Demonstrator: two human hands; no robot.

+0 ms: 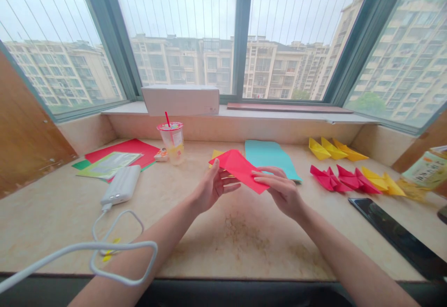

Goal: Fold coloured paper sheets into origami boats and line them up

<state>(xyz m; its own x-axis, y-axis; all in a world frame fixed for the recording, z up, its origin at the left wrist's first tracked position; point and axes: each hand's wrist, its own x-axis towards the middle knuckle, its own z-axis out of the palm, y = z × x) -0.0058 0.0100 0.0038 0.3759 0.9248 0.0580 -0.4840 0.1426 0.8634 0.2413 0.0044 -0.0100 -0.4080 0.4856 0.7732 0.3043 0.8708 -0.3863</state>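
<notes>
Over mottled stone counter [244, 237], both hands' fingers pinch a creased, angular red paper [240, 170].

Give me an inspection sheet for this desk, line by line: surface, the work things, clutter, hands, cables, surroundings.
Surface: beige stone countertop, stained near the middle.
Work things: folded red paper held above the counter; turquoise sheet and a yellow sheet behind it.
Clutter: plastic cup with red straw, paper stack, yellow paper boats, red and yellow folded pieces, phone, snack bag, white box.
Hands: left hand and right hand both pinch the red paper.
Cables: white cable looping from a white power bank.
Surroundings: bay window, apartment blocks outside.
</notes>
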